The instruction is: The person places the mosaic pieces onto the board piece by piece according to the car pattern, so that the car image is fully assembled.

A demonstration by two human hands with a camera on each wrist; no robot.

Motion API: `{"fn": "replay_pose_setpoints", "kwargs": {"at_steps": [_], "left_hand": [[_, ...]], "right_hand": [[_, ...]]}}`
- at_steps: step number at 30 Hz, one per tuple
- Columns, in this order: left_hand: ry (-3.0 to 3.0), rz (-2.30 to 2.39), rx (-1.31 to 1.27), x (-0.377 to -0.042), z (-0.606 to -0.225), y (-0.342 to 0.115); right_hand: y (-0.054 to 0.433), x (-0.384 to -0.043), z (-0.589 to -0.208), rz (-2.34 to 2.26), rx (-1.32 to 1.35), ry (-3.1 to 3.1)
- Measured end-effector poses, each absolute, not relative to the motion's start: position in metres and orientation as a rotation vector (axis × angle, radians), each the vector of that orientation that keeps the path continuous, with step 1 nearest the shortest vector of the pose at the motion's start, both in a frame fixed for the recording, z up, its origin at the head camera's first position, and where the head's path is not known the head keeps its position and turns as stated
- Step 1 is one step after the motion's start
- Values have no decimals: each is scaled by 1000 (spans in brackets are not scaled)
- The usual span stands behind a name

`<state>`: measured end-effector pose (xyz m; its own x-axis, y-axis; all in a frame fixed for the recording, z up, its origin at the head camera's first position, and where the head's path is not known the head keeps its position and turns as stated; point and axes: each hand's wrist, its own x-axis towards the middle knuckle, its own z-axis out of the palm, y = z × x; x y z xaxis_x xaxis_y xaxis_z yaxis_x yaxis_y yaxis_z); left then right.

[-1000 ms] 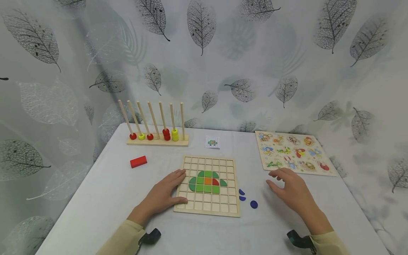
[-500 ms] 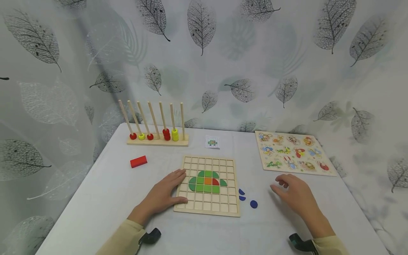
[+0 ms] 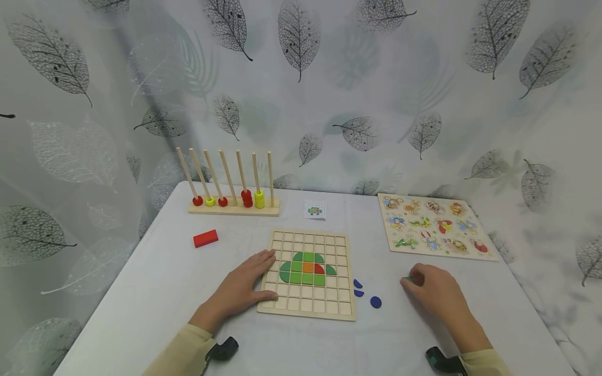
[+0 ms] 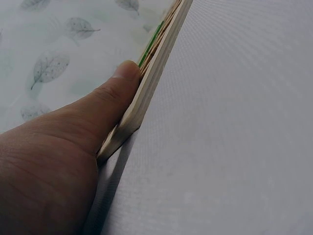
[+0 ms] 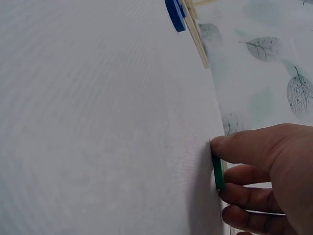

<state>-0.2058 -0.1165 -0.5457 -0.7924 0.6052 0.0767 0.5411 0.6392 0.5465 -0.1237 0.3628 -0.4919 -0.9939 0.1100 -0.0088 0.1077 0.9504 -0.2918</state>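
Observation:
My left hand [image 3: 239,287] rests on the left side of a square wooden grid board [image 3: 307,314], thumb and fingers extended over its edge. In the left wrist view, the thumb [image 4: 128,71] lies along the board's rim. Flat green, orange and red pieces sit in the middle of the grid; the green square [image 3: 296,278] is one of them. To the right of the board, my right hand [image 3: 437,292] pinches a small green piece [image 5: 218,171] between thumb and fingers, close to the tabletop. Much of that piece is hidden, so its full shape cannot be told.
Between board and right hand lie a blue disc [image 3: 375,302] and two blue half-discs, one half-disc [image 3: 358,283] farther back. Behind stand a pattern card [image 3: 314,210], a peg stand [image 3: 233,210] with beads, and an insect puzzle board [image 3: 437,225]. A red block [image 3: 205,238] lies left.
My right hand has drawn back slightly toward me and lowered, and its fingers have closed on the green piece. The left hand and board stay in place.

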Motion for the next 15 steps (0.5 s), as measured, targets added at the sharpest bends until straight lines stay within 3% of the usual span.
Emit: {"fn": "replay_pose_setpoints", "kwargs": {"at_steps": [15], "left_hand": [[2743, 871, 970, -206, -546, -117]], "right_hand": [[364, -120, -493, 530, -88, -3034]]}}
